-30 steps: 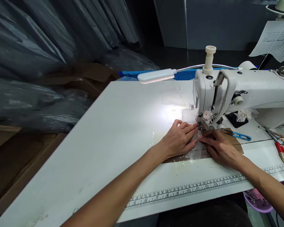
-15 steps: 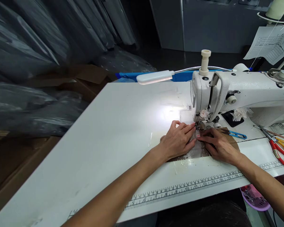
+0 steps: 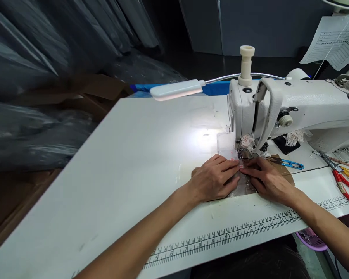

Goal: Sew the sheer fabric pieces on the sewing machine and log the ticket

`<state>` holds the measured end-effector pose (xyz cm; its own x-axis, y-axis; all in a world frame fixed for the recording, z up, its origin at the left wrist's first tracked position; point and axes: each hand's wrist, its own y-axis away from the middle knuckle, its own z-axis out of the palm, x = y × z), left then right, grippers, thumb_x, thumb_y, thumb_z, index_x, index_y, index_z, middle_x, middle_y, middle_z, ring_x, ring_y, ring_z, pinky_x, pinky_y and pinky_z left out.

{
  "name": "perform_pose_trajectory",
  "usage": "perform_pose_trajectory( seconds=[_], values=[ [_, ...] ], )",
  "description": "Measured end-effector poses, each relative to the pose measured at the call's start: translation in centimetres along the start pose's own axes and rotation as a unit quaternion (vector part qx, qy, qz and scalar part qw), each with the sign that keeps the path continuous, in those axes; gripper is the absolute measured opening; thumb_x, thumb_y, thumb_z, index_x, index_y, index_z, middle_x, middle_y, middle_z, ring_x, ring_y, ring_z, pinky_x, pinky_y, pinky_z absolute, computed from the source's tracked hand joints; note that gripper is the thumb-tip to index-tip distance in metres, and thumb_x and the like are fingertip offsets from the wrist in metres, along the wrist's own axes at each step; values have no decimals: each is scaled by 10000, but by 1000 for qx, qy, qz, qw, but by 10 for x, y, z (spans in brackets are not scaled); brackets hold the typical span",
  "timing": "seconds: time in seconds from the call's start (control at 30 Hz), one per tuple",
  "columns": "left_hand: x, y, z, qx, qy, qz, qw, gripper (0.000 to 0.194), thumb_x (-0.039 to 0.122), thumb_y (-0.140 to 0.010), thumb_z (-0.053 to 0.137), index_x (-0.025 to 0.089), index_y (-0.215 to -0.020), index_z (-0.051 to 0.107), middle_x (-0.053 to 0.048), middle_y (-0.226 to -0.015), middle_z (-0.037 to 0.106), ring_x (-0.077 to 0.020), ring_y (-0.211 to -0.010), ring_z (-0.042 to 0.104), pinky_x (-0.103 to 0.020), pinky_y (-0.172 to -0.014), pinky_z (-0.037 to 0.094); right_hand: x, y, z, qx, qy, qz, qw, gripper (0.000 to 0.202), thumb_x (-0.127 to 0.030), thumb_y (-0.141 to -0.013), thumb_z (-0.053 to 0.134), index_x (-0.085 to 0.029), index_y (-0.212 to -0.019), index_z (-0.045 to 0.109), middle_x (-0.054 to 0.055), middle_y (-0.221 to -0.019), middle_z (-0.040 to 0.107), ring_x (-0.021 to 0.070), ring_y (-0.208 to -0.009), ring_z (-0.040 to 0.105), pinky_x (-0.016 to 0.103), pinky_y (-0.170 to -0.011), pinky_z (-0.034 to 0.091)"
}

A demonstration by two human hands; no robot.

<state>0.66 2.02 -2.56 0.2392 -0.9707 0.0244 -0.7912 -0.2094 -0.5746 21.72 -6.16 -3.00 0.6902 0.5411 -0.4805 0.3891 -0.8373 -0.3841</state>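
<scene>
Ruler (image 3: 228, 237) marked 10, 12, 13, paper (image 3: 333, 40) with unreadable print, clear film (image 3: 242, 186) between hands, left hand (image 3: 213, 178) flat over it, right hand (image 3: 267, 180) curled alongside, grip unclear

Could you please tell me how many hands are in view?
2: the left hand, on the clear material, and the right hand, beside the blue snips.

A ruler scale (image 3: 221, 237) runs along the front edge of the white worktop (image 3: 133, 162); a brown sheet (image 3: 284, 171) and red-handled scissors (image 3: 336, 177) lie nearby, a sewing machine (image 3: 322, 97) toward the back edge.
</scene>
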Motion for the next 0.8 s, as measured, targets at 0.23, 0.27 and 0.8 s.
perform_pose_trajectory(
  seconds=[0.23, 0.27, 0.8],
  values=[
    [-1, 1, -4, -60, -15, -14, 998, 301, 296, -929, 500, 108, -1061, 694, -130, -1117, 720, -238, -879, 677, -417, -777, 590, -2, -3, 3, 2, 1, 7, 1000, 386, -110, -970, 416, -211, -1320, 547, 129, -1122, 533, 235, -1032, 576, 441, -909, 574],
    [-1, 1, -3, -61, -23, -16, 998, 308, 295, -933, 493, 101, -1066, 691, -138, -1125, 716, -242, -893, 676, -419, -785, 592, -3, -4, 4, 2, 2, 6, 1000, 403, -100, -965, 414, -212, -1334, 531, 133, -1134, 529, 241, -1033, 572, 445, -907, 572],
    [-2, -3, 8, -67, -52, -95, 992, 325, 295, -966, 437, 114, -1143, 641, -131, -999, 710, -265, -935, 636, -439, -781, 545, 3, -9, 9, -56, 91, 51, 993, 424, -97, -938, 369, -195, -1313, 541, 150, -1100, 547, 252, -915, 571, 439, -815, 572]
  ],
)
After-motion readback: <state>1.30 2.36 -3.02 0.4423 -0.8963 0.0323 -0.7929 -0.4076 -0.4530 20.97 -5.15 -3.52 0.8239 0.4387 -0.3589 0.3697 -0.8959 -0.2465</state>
